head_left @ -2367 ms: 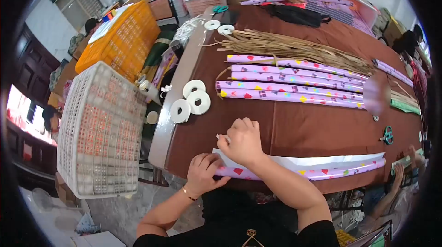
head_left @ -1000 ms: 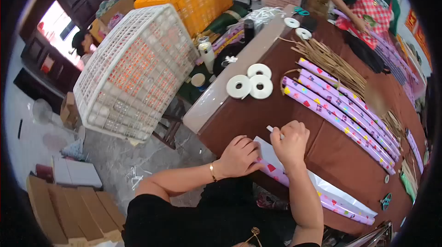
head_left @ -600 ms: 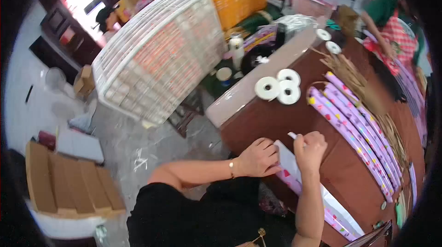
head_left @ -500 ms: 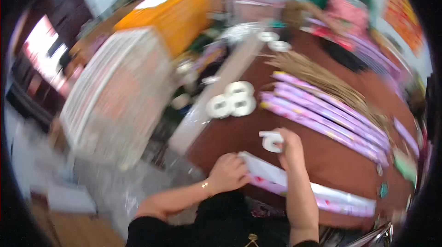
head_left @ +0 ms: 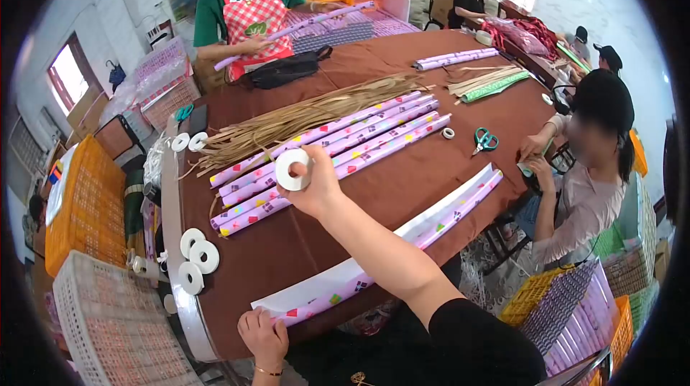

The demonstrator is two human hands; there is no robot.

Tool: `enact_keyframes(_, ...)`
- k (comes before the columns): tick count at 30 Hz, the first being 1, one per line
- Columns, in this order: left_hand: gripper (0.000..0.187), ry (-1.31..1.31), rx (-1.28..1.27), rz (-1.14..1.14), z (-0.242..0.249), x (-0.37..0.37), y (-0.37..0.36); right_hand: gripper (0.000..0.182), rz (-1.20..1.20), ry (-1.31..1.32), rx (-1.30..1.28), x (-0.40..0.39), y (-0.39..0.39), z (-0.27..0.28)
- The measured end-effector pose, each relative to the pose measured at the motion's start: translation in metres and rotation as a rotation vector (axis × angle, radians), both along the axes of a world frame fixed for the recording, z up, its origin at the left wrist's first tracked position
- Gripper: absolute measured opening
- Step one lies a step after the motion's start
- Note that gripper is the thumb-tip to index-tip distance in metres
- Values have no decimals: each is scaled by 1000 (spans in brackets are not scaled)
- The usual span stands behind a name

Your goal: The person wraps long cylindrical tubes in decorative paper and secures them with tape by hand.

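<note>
My right hand [head_left: 318,188] grips a white roll of tape [head_left: 281,169], held up above the near side of several purple patterned tubes [head_left: 345,143]. Down at the table's front edge, my left hand [head_left: 263,336] has its fingers curled at the left end of a long paper strip [head_left: 316,290]. The strip is partly folded lengthwise, white inside and purple with coloured shapes outside. Its middle passes behind my right forearm. To the left lie several more white tape rolls [head_left: 205,257], some overlapping.
Brown flat strips [head_left: 287,116] lie behind the tubes. Teal scissors [head_left: 484,141] and a small tape roll [head_left: 448,133] are to the right. One co-worker [head_left: 586,170] sits at the right edge; another, in a red checked apron [head_left: 256,16], stands across the table [head_left: 287,249]. Crates [head_left: 108,321] flank it.
The view has swung right and lifted, bringing co-workers into sight. My right hand has carried the tape roll away from the paper strip, towards the tubes. My left hand stays at the strip's left end.
</note>
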State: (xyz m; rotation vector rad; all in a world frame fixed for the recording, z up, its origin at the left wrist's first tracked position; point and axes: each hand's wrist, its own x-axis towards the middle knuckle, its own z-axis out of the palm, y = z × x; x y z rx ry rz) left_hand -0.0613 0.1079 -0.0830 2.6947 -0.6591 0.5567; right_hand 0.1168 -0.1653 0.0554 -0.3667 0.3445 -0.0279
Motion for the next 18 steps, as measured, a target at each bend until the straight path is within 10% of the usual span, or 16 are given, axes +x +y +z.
enact_keyframes(18, 30, -17, -5, 26, -2, 1, -1, 19, 59, 59, 29, -2, -10, -31)
